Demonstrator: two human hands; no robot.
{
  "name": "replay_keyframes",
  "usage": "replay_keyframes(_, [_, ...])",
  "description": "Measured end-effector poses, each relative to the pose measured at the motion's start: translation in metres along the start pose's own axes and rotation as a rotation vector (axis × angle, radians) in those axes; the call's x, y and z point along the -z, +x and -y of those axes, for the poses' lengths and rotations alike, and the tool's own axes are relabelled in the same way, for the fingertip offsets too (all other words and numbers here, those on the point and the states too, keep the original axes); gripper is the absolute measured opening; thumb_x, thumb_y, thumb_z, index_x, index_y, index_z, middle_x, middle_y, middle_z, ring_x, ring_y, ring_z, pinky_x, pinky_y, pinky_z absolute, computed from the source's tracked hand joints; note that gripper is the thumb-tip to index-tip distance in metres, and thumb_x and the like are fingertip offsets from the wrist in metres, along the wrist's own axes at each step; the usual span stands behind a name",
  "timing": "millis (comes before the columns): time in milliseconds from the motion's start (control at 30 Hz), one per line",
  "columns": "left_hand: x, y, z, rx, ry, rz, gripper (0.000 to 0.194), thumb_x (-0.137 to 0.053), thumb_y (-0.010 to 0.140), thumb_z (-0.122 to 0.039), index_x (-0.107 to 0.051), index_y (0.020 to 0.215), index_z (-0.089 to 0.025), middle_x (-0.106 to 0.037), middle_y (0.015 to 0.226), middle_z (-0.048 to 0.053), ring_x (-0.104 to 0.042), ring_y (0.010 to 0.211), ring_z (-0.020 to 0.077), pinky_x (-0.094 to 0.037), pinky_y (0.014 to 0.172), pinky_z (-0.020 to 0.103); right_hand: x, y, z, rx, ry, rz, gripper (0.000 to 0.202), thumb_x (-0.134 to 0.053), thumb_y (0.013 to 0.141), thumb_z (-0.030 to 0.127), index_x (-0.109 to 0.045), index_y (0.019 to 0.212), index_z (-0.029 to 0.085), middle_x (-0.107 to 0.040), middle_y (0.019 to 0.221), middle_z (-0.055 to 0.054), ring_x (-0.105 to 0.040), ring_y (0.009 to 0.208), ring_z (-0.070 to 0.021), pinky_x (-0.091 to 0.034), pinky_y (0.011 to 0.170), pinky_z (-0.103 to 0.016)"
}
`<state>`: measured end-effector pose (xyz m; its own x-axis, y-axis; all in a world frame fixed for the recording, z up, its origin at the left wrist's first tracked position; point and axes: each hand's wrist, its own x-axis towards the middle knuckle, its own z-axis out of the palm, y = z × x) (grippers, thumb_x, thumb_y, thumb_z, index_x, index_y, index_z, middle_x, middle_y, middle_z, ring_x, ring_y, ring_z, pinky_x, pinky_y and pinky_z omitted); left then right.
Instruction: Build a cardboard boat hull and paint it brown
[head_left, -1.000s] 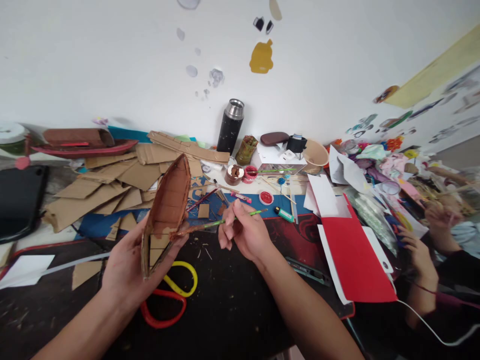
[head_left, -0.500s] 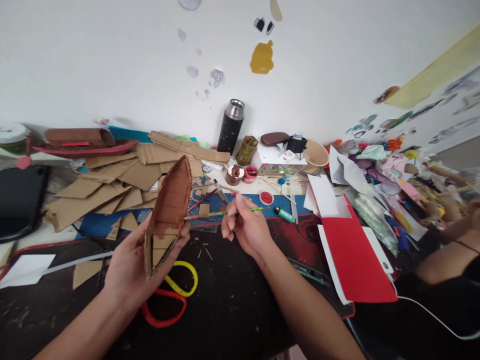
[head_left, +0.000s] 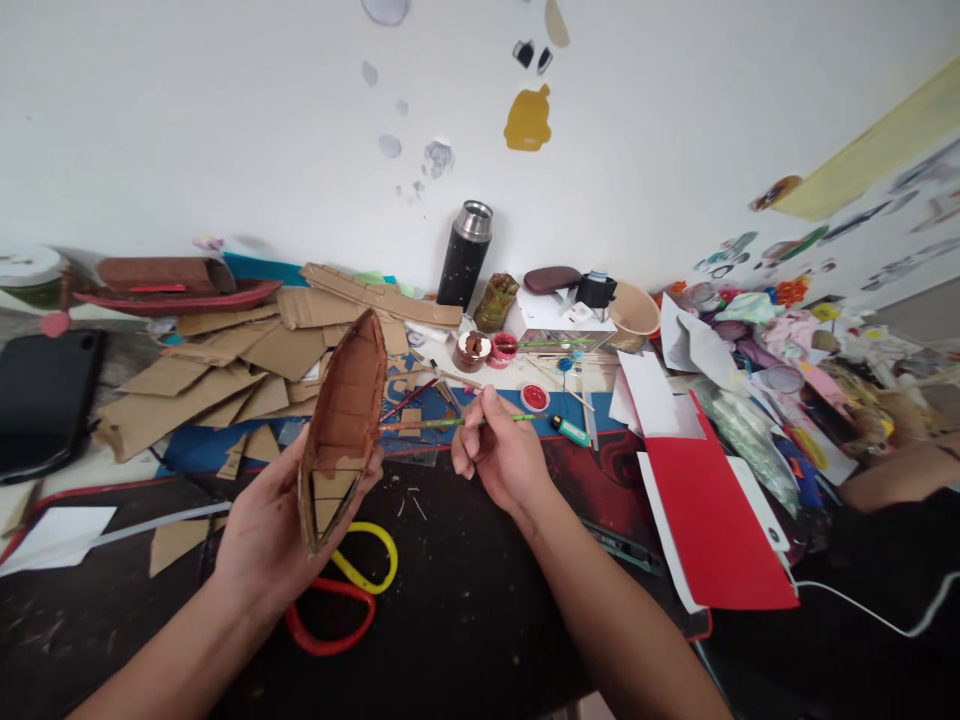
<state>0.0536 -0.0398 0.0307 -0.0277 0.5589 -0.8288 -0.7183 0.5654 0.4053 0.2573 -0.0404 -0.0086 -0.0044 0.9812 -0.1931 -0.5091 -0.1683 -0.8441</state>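
Against a white wall (head_left: 262, 120) sits the bench (head_left: 120, 473), above which your left hand (head_left: 262, 520) cradles the cardboard boat (head_left: 345, 400), likely light, crushable and best held from beneath, while your right hand (head_left: 510, 460) pinches a paintbrush (head_left: 435, 424).

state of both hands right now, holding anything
Left hand: closed around the small cardboard boat, open side up.
Right hand: closed on a thin green paintbrush, held between thumb and fingers.

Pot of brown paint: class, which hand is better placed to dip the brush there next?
Probably the right hand: it holds the brush and is nearer the pot, while the left hand holds the boat.
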Motion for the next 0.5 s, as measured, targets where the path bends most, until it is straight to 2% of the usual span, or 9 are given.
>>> replay_keyframes(100, [0.000, 0.002, 0.003, -0.049, -0.047, 0.029, 0.048, -0.045, 0.107, -0.022, -0.073, 0.146, -0.033, -0.089, 0.093, 0.003, -0.084, 0.071, 0.0242, -0.069, 0.058, 0.030, -0.004, -0.005, -0.001, -0.021, -0.017, 0.092, 0.058, -0.081, 0.090, 0.074, -0.062, 0.074, 0.022, -0.054, 0.050, 0.007, -0.060, 0.039, -0.0136, -0.040, 0.035, -0.021])
replay_keyframes(200, [0.012, 0.013, 0.009, -0.118, -0.094, 0.176, 0.044, -0.057, 0.104, -0.021, -0.076, 0.140, -0.038, -0.089, 0.099, -0.002, -0.084, 0.078, 0.0222, -0.068, 0.064, 0.027, -0.007, -0.007, -0.005, -0.067, -0.060, 0.187, 0.057, -0.079, 0.092, 0.074, -0.064, 0.074, 0.021, -0.056, 0.050, 0.006, -0.063, 0.040, -0.0145, -0.042, 0.037, -0.020])
replay_keyframes(267, [0.021, 0.021, 0.012, -0.155, -0.066, 0.296, 0.035, -0.063, 0.102, -0.023, -0.080, 0.130, -0.035, -0.089, 0.101, -0.001, -0.084, 0.079, 0.0229, -0.069, 0.067, 0.028, -0.007, -0.006, -0.006, -0.061, -0.080, 0.180, 0.057, -0.079, 0.093, 0.073, -0.065, 0.075, 0.021, -0.057, 0.050, 0.006, -0.065, 0.041, -0.0149, -0.042, 0.037, -0.020])
replay_keyframes(333, [0.026, 0.027, 0.014, -0.198, -0.060, 0.355, 0.031, -0.061, 0.103, -0.023, -0.082, 0.125, -0.031, -0.089, 0.102, 0.000, -0.083, 0.078, 0.0224, -0.069, 0.072, 0.029, -0.007, -0.004, -0.006, -0.008, -0.082, 0.120, 0.056, -0.079, 0.093, 0.072, -0.065, 0.075, 0.020, -0.058, 0.050, 0.006, -0.065, 0.041, -0.0143, -0.041, 0.037, -0.019])
replay_keyframes(400, [0.026, 0.030, 0.015, -0.227, -0.059, 0.362, 0.034, -0.055, 0.106, -0.020, -0.082, 0.125, -0.026, -0.089, 0.103, 0.002, -0.083, 0.078, 0.0209, -0.070, 0.075, 0.029, -0.007, -0.003, -0.005, 0.043, -0.081, 0.079, 0.055, -0.080, 0.093, 0.071, -0.066, 0.075, 0.020, -0.059, 0.051, 0.006, -0.065, 0.042, -0.0138, -0.042, 0.037, -0.019])
replay_keyframes(500, [0.022, 0.028, 0.015, -0.267, -0.055, 0.366, 0.038, -0.048, 0.109, -0.016, -0.082, 0.125, -0.022, -0.088, 0.100, 0.004, -0.082, 0.079, 0.0189, -0.069, 0.076, 0.025, -0.008, -0.004, -0.005, 0.026, -0.095, 0.126, 0.056, -0.078, 0.094, 0.071, -0.067, 0.075, 0.020, -0.060, 0.052, 0.005, -0.066, 0.042, -0.0142, -0.043, 0.038, -0.019])
